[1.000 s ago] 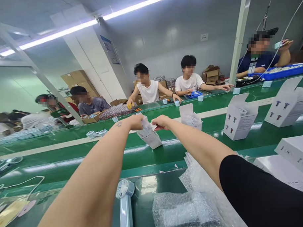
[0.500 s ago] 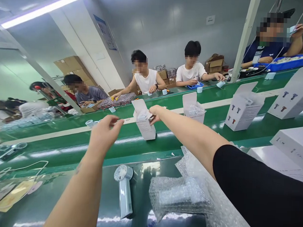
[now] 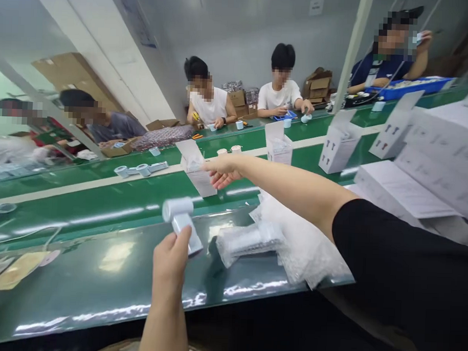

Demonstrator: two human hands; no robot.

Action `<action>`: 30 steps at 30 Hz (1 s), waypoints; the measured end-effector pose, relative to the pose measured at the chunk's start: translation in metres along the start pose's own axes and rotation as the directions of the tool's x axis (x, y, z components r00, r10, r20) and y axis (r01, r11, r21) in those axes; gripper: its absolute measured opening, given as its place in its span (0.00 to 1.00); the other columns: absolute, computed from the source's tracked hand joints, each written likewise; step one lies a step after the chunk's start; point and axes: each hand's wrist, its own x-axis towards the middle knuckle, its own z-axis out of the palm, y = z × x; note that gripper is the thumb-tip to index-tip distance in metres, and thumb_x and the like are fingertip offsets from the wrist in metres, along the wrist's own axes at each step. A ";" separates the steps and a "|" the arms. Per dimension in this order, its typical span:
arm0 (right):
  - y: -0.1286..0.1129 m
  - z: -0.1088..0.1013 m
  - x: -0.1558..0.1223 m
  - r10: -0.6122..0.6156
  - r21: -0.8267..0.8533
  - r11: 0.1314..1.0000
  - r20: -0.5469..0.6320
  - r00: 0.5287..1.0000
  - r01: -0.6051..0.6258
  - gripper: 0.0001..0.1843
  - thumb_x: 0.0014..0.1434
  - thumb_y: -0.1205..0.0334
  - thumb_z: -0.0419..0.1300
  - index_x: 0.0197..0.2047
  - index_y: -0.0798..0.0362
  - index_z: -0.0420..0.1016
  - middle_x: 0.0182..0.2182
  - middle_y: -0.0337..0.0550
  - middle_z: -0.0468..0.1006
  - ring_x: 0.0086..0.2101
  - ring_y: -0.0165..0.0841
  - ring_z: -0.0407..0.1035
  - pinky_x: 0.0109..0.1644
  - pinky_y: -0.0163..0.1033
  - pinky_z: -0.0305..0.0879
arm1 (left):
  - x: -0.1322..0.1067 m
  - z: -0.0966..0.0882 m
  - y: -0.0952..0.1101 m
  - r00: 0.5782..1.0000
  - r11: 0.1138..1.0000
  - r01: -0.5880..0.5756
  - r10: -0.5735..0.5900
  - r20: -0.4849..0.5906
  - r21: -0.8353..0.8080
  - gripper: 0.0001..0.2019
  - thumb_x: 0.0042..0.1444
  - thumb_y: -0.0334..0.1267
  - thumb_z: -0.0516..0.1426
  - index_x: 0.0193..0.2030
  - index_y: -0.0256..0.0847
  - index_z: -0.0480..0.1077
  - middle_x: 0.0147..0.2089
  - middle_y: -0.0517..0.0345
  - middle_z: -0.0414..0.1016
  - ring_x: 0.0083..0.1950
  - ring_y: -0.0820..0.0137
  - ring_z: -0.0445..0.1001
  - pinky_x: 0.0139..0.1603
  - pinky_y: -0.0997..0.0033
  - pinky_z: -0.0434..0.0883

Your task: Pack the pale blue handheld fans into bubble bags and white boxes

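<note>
Head view: the left hand [image 3: 169, 260] grips a pale blue plastic handheld fan [image 3: 181, 225] by its handle, the round head tilted up, above a glossy green conveyor desk [image 3: 82, 237]. The right hand [image 3: 222, 171] stretches out open, fingers loose, just beside an upright white cardboard carton [image 3: 197, 180] with its flap raised. A clear bubble-wrap bag [image 3: 249, 242] lies on the desk near both hands. Farther right stand white printed cartons [image 3: 338, 149], and seated co-workers [image 3: 281, 80] work beyond the belt.
</note>
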 end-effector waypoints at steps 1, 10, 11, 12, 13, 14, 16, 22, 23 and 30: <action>0.006 0.000 -0.022 0.010 0.015 1.000 0.098 0.995 -0.011 0.25 0.58 0.50 0.63 0.46 0.65 0.70 0.36 0.54 0.77 0.33 0.38 0.75 0.41 0.45 0.74 | -0.002 0.011 0.021 0.999 0.991 0.039 -0.041 -0.011 -0.128 0.19 0.49 0.51 0.59 0.18 0.40 0.64 0.15 0.62 0.62 0.17 0.71 0.62 0.18 0.72 0.60; 0.074 -0.057 -0.228 -0.463 0.283 0.710 -0.502 0.731 0.645 0.17 0.64 0.53 0.57 0.52 0.54 0.67 0.36 0.42 0.75 0.35 0.30 0.73 0.38 0.34 0.73 | -0.093 0.106 0.094 0.741 0.940 -0.310 0.332 0.583 -0.142 0.19 0.50 0.57 0.59 0.35 0.40 0.72 0.33 0.53 0.75 0.35 0.63 0.74 0.37 0.64 0.71; 0.087 -0.063 -0.249 -0.446 0.291 0.693 -0.547 0.709 0.660 0.20 0.64 0.49 0.55 0.53 0.53 0.66 0.36 0.43 0.75 0.34 0.29 0.72 0.36 0.33 0.73 | -0.106 0.112 0.084 0.671 0.886 -0.463 0.356 0.650 -0.007 0.16 0.49 0.51 0.61 0.36 0.40 0.73 0.36 0.51 0.76 0.39 0.61 0.74 0.40 0.63 0.70; 0.103 -0.067 -0.268 -0.407 0.328 0.688 -0.565 0.718 0.648 0.21 0.64 0.46 0.54 0.52 0.52 0.67 0.36 0.43 0.75 0.32 0.29 0.72 0.33 0.32 0.72 | -0.116 0.117 0.075 0.616 0.802 -0.588 0.362 0.700 0.104 0.11 0.50 0.44 0.62 0.36 0.40 0.73 0.38 0.48 0.76 0.42 0.59 0.74 0.43 0.61 0.70; 0.120 -0.068 -0.284 -0.357 0.394 0.684 -0.554 0.752 0.614 0.22 0.63 0.44 0.54 0.51 0.51 0.68 0.35 0.43 0.74 0.30 0.28 0.71 0.31 0.32 0.72 | -0.123 0.121 0.067 0.591 0.722 -0.665 0.352 0.726 0.191 0.06 0.51 0.39 0.60 0.35 0.39 0.73 0.38 0.47 0.76 0.44 0.57 0.73 0.45 0.59 0.69; 0.138 -0.067 -0.296 -0.299 0.481 0.673 -0.517 0.802 0.561 0.21 0.62 0.44 0.56 0.49 0.51 0.69 0.35 0.43 0.74 0.28 0.28 0.70 0.29 0.32 0.72 | -0.127 0.124 0.062 0.590 0.674 -0.693 0.325 0.739 0.257 0.04 0.53 0.34 0.57 0.33 0.39 0.73 0.38 0.45 0.77 0.45 0.56 0.73 0.46 0.59 0.68; 0.173 -0.059 -0.309 -0.182 0.663 0.630 -0.379 0.907 0.403 0.20 0.58 0.45 0.61 0.45 0.52 0.71 0.34 0.45 0.75 0.27 0.28 0.70 0.29 0.32 0.73 | -0.126 0.128 0.061 0.627 0.695 -0.645 0.245 0.739 0.317 0.10 0.57 0.31 0.52 0.30 0.39 0.73 0.35 0.46 0.77 0.42 0.57 0.75 0.44 0.60 0.67; 0.222 -0.034 -0.297 -0.097 0.754 0.643 -0.091 0.991 0.132 0.27 0.51 0.48 0.69 0.47 0.53 0.66 0.32 0.45 0.76 0.27 0.31 0.74 0.27 0.32 0.73 | -0.107 0.125 0.096 0.741 0.909 -0.411 0.284 0.608 0.076 0.13 0.58 0.40 0.50 0.36 0.43 0.76 0.33 0.56 0.79 0.35 0.65 0.75 0.36 0.69 0.67; 0.221 -0.034 -0.292 -0.110 0.720 0.681 -0.078 0.991 0.132 0.29 0.50 0.49 0.70 0.48 0.52 0.64 0.33 0.44 0.76 0.27 0.32 0.75 0.27 0.33 0.73 | -0.106 0.125 0.100 0.722 0.912 -0.410 0.308 0.619 0.024 0.13 0.57 0.39 0.50 0.36 0.43 0.76 0.34 0.56 0.80 0.36 0.65 0.75 0.36 0.69 0.68; 0.218 -0.053 -0.257 -0.125 0.632 0.772 0.036 0.992 0.074 0.37 0.43 0.55 0.74 0.51 0.52 0.58 0.32 0.43 0.77 0.27 0.35 0.76 0.27 0.36 0.73 | -0.100 0.129 0.101 0.720 0.904 -0.386 0.421 0.552 -0.186 0.11 0.57 0.42 0.53 0.34 0.42 0.75 0.32 0.58 0.78 0.34 0.67 0.74 0.36 0.70 0.70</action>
